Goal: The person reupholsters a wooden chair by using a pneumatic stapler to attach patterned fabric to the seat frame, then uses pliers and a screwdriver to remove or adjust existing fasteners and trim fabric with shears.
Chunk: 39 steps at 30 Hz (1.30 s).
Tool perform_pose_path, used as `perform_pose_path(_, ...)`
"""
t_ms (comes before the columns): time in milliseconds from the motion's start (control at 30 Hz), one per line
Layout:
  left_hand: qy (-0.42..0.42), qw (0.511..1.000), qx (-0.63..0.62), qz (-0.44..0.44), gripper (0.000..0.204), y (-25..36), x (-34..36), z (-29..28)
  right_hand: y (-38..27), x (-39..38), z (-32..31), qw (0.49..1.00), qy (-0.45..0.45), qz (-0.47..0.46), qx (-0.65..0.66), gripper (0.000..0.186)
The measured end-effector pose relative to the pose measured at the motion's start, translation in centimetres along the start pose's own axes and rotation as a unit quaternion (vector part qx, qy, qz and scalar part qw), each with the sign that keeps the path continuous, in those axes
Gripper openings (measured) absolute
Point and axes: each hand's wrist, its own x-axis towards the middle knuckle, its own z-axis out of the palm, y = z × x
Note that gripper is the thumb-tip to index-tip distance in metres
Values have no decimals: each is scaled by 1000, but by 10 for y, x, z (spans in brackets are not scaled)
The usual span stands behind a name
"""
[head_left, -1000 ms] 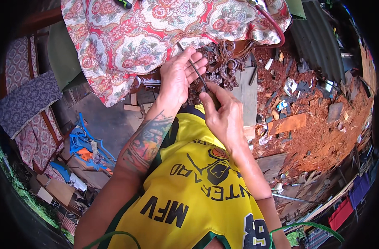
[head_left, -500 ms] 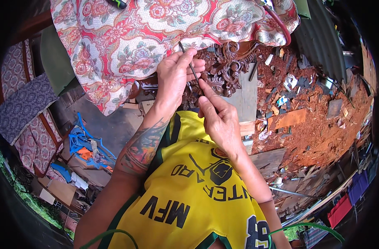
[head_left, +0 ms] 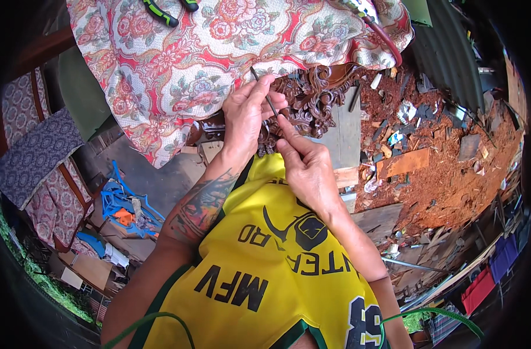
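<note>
Between my two hands runs a thin dark rod-shaped tool [head_left: 270,103], slanting from upper left to lower right; its exact kind is not clear. My left hand [head_left: 245,116] pinches it near the upper part, thumb against it and the other fingers loosely curled. My right hand [head_left: 309,171] grips its lower end, the index finger stretched along it. Just behind the hands is dark brown carved wood [head_left: 312,107] with scrolled ornament, partly hidden by the hands and by a floral cloth [head_left: 190,64]. The rod's upper tip lies over the cloth's edge.
Black-and-green tool handles [head_left: 161,13] rest on the cloth, and a dark red hose [head_left: 387,42] crosses its right side. Reddish sawdust with scraps [head_left: 445,174] covers the right ground. Cushions [head_left: 38,151] and a blue-strapped bundle [head_left: 123,203] are at left.
The view has shifted slightly, bringing more of the black-and-green handles into sight. Both hands keep hold of the rod, with only a small shift in their position.
</note>
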Motion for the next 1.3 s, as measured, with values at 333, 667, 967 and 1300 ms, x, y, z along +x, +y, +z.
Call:
perform_pose_path(333,6,999,-26,-17,42,-1,2,2,-5,11,-25,964,-87,121,222,44)
perform_pose_path(667,10,999,-37,-12,45,-6,2,6,19,24,-38,931,-159,183,273,44)
perform_pose_path(967,30,999,-30,-31,43,-3,0,7,34,26,-22,927,-139,128,323,45)
perform_pose_path(1300,34,999,-12,-39,45,-4,0,9,39,33,-29,923,-168,152,310,46)
